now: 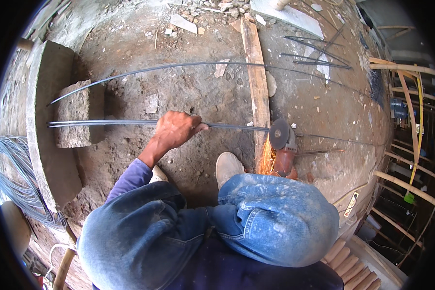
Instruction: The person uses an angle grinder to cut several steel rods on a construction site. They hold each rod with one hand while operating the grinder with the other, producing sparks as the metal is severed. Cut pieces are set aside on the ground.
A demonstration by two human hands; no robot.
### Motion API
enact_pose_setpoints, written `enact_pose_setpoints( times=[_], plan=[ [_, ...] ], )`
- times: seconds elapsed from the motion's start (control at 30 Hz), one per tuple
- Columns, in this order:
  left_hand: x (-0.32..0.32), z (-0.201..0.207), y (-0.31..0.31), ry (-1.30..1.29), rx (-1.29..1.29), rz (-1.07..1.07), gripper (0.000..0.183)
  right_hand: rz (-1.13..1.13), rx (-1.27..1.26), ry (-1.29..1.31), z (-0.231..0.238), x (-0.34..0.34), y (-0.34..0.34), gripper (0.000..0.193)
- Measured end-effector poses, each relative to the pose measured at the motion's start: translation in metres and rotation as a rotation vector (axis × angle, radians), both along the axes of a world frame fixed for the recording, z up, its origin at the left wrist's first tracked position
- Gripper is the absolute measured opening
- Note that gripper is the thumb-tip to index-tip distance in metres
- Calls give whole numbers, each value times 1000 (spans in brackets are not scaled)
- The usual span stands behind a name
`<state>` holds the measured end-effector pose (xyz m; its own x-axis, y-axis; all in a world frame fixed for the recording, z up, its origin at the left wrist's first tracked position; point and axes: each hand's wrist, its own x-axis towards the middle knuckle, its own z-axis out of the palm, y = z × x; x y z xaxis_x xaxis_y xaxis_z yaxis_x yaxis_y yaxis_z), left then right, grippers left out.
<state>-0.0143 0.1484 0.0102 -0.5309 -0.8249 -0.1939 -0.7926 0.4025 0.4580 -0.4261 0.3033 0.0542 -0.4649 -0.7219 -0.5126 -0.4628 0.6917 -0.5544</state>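
Note:
My left hand (178, 129) is closed around a bundle of thin steel rods (130, 123), low over the dirt floor. Their left ends rest across a rough concrete block (77, 113). At the right end of the bundle, the disc (279, 134) of an angle grinder (286, 157) is against the rods, and orange sparks (267, 157) spray from it toward me. My right hand (293, 174) grips the grinder's body, mostly hidden behind my right knee. A wooden plank (256, 84) lies under the rods, beside the disc.
Another long rod (169, 66) curves across the far side of the plank. A concrete slab (48, 130) stands at the left, near a wire coil (19, 169). Cut rods (319, 55) lie at far right. Bamboo poles (406, 188) border a drop on the right.

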Motion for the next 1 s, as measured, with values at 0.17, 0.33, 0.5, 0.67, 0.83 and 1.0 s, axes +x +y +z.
enact_pose_setpoints(
  times=[0.17, 0.33, 0.5, 0.67, 0.83, 1.0],
  plan=[
    [0, 0, 1, 3, -12, -1, 54, -10, 0, -3, 1, 1, 0, 57],
    [0, 1, 0, 18, -13, -2, 53, -13, -4, -15, 5, 4, -4, 57],
    [-1, -1, 0, -4, -3, 4, 53, -26, -5, -32, 1, 1, 2, 57],
    [1, 2, 0, 19, -10, 6, 53, 29, -50, -96, -17, -11, 4, 59],
    [0, -3, 1, 29, -41, 14, 50, 60, -30, -6, -17, -17, 14, 63],
    [1, -5, 2, 38, -56, 25, 51, 28, -32, 83, -16, -10, 12, 67]
  ],
)
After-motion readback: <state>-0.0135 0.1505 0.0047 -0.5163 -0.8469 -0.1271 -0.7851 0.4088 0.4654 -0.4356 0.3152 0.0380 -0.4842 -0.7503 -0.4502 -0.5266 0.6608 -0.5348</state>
